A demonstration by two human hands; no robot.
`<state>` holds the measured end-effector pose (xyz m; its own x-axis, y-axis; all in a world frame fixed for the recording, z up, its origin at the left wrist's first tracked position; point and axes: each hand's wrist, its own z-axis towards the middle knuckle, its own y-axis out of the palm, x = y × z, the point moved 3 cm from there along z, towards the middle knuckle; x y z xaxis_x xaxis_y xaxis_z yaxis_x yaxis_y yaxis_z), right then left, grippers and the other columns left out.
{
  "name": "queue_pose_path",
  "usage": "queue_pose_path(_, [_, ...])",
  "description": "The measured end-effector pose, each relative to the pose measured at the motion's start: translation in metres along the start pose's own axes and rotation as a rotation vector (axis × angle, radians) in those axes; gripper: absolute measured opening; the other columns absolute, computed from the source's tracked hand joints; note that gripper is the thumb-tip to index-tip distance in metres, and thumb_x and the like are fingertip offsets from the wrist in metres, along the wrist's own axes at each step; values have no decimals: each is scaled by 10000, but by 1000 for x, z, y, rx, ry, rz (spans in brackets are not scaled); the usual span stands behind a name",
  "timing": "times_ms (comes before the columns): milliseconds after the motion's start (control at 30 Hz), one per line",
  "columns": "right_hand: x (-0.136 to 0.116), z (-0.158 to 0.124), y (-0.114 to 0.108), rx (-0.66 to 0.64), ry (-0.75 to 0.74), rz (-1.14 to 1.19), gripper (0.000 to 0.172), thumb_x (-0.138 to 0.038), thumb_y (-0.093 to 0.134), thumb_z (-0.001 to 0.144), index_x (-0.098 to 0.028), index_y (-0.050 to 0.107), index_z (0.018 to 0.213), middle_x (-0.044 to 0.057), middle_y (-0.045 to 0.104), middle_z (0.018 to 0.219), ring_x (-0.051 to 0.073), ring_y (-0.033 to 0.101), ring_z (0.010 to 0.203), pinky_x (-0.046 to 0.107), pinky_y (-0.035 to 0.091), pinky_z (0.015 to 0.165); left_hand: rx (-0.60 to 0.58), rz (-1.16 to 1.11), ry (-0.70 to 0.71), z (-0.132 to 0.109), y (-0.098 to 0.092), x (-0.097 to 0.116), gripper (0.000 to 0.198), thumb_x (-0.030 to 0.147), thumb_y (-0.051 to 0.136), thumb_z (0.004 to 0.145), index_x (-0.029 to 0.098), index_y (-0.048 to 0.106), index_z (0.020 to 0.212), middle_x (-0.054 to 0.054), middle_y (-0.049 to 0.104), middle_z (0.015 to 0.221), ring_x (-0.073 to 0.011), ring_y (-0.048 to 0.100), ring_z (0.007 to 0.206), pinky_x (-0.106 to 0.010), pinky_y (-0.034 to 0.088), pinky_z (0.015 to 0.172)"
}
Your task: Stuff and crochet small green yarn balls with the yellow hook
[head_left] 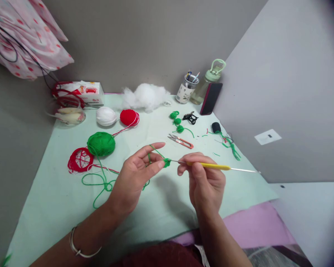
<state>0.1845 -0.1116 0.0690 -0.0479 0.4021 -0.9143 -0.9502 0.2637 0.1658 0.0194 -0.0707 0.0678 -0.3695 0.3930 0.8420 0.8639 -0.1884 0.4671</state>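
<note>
Between the thumb and fingers of my left hand [137, 172] is a small green crochet piece [166, 162], with green yarn looped over the raised index finger. My right hand [207, 181] is closed on the yellow handle of a crochet hook [214, 166]. The hook's thin metal tip points left and meets the green piece. A green yarn ball [101, 144] lies left of my hands, and loose green strand curls on the cloth below it. Orange-handled snips [180, 141] lie just beyond my hands.
Red yarn [80, 160], a white ball [106, 116] and a red ball [129, 117] lie left. White stuffing [146, 96], a pen cup [187, 89], a bottle [202, 89] and a phone [211, 99] stand behind. Green balls [177, 121], a black clip [190, 118] and black thread [216, 127] lie right.
</note>
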Motion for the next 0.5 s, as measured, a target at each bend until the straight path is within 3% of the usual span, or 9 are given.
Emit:
queue_pose_path(233, [-4, 0, 0, 14, -2, 56, 167, -282, 664, 1029, -245, 821, 986, 32, 731, 853, 137, 656, 623, 291, 563, 558, -25, 49, 33, 0, 1, -1, 267, 260, 819, 881, 330, 833, 1138, 17, 655, 872, -126, 580, 864, -249, 455, 828])
queue_pose_path(400, [-1, -2, 10, -60, -90, -53, 171, -243, 666, 1026, -297, 825, 1059, 59, 799, 1026, 205, 729, 914, 335, 613, 696, -103, 73, 39, -3, 8, -5, 289, 238, 831, 868, 331, 836, 1142, 17, 649, 875, -139, 606, 909, -261, 474, 877])
queue_pose_path(500, [-2, -4, 13, -82, -145, -147, 217, -209, 628, 1043, -308, 812, 1101, 44, 798, 1005, 180, 722, 809, 334, 616, 671, -80, 27, 26, -3, 8, -7, 299, 276, 861, 855, 311, 834, 1151, 18, 675, 868, -135, 623, 896, -259, 483, 878])
